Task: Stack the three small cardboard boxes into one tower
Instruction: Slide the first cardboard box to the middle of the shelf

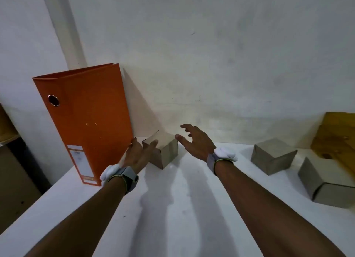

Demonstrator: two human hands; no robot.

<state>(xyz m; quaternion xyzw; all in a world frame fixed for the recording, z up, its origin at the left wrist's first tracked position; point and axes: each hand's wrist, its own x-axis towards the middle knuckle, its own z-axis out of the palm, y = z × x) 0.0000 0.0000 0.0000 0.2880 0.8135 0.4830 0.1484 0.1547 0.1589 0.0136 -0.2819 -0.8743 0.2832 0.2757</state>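
Observation:
Three small cardboard boxes stand apart on the white table. The left box sits near the wall, the middle box further right, and the right box lies near the table's right side. My left hand is at the left box's left side, with a fingertip touching its top edge. My right hand hovers just right of the same box, fingers spread, not touching it. Neither hand grips anything.
An orange lever-arch binder stands upright against the wall, just left of my left hand. A yellow wooden board leans at the far right. The white wall runs close behind the boxes. A dark shelf unit lies beyond the table's left edge.

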